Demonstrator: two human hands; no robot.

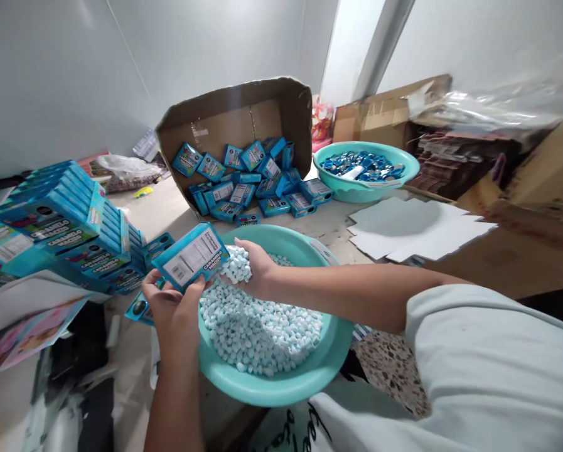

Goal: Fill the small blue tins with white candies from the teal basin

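My left hand [172,309] grips a small blue candy box [191,256], held tilted over the near rim of a teal basin [304,376]. The basin is heaped with small pale blue and white candies [257,326]. My right hand [253,267] is cupped around a handful of these candies, right beside the box's open end. Both hands hover over the left side of the basin.
A stack of flat blue boxes [69,232] lies at my left. A tipped cardboard carton [243,125] behind holds several filled blue boxes [255,182]. A second teal basin [366,172] with blue items stands at back right, white sheets [417,229] beside it.
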